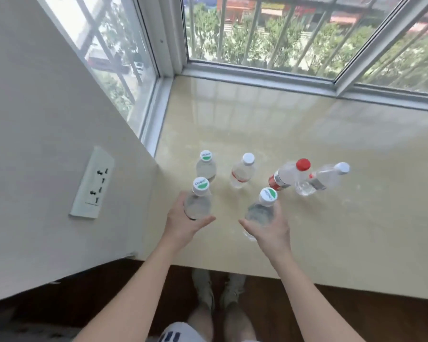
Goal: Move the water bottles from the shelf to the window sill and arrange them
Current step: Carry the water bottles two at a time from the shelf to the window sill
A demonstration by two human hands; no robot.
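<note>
Left hand [183, 219] wraps one clear plastic green-capped water bottle [198, 202], right hand [271, 229] a second green-capped bottle [261, 212], both left of the red-capped clear plastic bottle [286, 177]; probably heavy, slick: grip mid-body

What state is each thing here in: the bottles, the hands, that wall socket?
Left hand: gripping left bottle, capped.
Right hand: gripping right bottle, capped.
Far green-cap bottle: upright on sill, capped, free.
Centre bottle: upright, capped, free.
Red-cap bottle: upright, capped, free.
Rightmost bottle: upright, capped, free.
Socket: nothing plugged in.
</note>
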